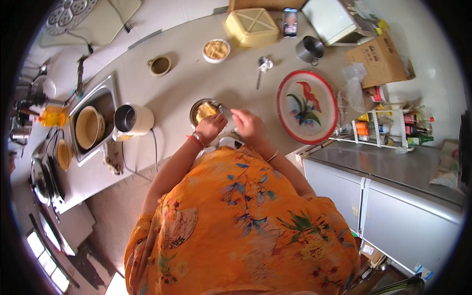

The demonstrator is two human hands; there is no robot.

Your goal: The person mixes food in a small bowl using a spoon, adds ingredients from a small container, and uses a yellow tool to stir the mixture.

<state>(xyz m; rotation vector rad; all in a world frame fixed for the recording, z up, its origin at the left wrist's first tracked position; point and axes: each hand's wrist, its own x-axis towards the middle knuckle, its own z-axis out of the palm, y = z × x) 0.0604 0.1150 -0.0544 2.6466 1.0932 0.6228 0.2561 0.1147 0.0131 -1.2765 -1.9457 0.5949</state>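
A round metal bowl (193, 115) stands on the counter before me, with a yellow, bread-like piece of food (205, 111) in it. My left hand (211, 128) is at the bowl's near right side, its fingers closed on the near edge of the food. Close by on the right, my right hand (247, 125) is raised, fingers partly extended towards a thin metal utensil (222, 109) at the bowl's rim; whether it grips the utensil cannot be told. A white bowl of crumbly tan food (216, 51) stands farther back.
A floral enamel tray (308, 107) lies at the right. A spoon (259, 79), metal cup (309, 49), upturned yellow basket (252, 27) and phone (290, 23) are farther back. At the left are a small pot (160, 66), a corded white appliance (142, 120) and the sink (110, 86).
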